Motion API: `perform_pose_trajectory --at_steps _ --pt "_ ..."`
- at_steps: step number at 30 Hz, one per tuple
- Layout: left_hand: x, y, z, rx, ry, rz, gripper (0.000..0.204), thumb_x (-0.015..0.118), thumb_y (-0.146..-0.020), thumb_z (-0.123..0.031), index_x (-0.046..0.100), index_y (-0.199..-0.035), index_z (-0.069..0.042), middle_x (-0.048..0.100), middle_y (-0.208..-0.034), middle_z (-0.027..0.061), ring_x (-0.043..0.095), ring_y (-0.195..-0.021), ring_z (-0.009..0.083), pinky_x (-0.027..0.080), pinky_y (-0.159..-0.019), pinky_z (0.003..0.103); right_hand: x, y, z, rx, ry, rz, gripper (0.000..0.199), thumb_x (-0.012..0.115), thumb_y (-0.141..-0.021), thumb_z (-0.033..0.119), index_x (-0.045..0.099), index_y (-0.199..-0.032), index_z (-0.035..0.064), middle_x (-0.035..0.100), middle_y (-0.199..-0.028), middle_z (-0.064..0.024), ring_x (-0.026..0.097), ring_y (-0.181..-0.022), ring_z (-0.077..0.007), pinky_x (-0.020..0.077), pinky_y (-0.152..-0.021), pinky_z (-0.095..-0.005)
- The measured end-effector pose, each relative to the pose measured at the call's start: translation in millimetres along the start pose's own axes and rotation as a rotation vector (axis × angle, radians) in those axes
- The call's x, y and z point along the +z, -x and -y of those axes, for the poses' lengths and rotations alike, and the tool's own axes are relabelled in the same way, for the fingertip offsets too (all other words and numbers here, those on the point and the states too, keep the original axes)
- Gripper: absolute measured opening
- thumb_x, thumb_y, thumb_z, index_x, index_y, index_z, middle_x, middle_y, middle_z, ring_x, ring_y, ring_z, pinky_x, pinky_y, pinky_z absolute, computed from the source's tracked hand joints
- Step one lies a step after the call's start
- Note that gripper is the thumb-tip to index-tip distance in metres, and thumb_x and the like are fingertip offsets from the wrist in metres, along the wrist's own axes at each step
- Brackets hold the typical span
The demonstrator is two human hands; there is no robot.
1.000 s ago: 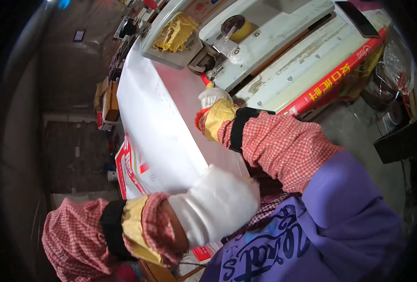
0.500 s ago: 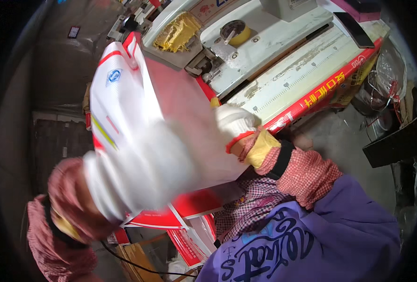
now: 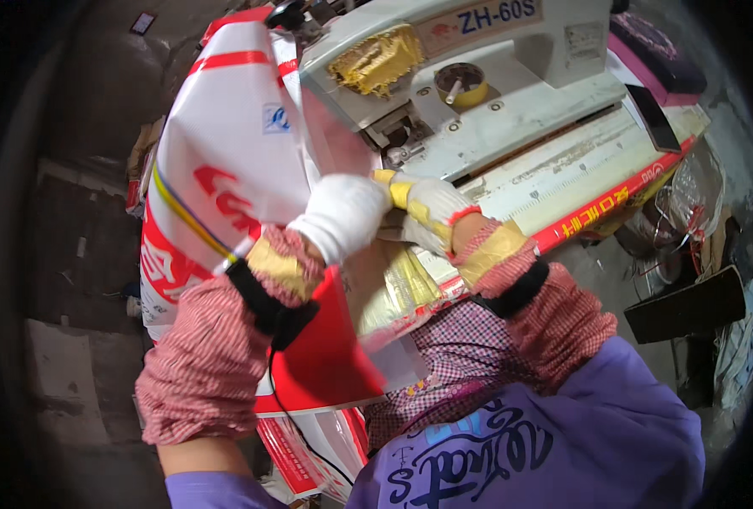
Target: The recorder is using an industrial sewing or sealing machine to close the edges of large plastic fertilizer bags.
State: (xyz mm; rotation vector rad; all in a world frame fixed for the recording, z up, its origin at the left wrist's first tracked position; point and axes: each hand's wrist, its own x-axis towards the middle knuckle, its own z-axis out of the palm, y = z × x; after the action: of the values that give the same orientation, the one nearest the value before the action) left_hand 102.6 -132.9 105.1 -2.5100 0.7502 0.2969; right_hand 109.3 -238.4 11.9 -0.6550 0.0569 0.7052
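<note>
White woven sack with red print and a thin yellow-blue stripe is held up at the sewing machine head, its edge apparently lined up for feeding under the head. Left hand and right hand, both in white gloves, are closed on that edge, touching each other. Around it: yellow thread spool on the machine, a long red strip with yellow characters along the bench edge, more red-and-white sacks below.

White machine table, carrying a grey-white sewing machine, a dark flat phone near the far edge, a red printed strip along the front edge.
</note>
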Motion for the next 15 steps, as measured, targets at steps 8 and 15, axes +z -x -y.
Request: perform_pose_trajectory --at_steps 8,15 --pt "28 39 77 0.075 0.07 -0.208 0.016 0.051 -0.077 -0.019 0.06 -0.072 -0.007 0.055 -0.059 0.014 0.055 -0.057 0.034 0.045 -0.056 0.042 42 -9 -16 -0.457 1.648 -0.222 0.068 0.063 -0.072 0.028 0.034 -0.128 0.0036 0.04 -0.129 -0.0171 0.041 -0.117 -0.0295 0.035 -0.096 -0.0376" --pt "-54 261 82 -0.259 -0.33 -0.82 0.017 0.063 -0.062 -0.003 0.059 -0.078 -0.007 0.057 -0.102 0.0095 0.054 -0.092 0.0272 0.044 -0.084 0.039 73 -78 -51 -0.607 2.174 -0.32 0.017 0.052 -0.074 0.013 0.062 -0.084 0.0032 0.062 -0.082 -0.0135 0.06 -0.076 -0.0291 0.0486 -0.064 -0.0377"
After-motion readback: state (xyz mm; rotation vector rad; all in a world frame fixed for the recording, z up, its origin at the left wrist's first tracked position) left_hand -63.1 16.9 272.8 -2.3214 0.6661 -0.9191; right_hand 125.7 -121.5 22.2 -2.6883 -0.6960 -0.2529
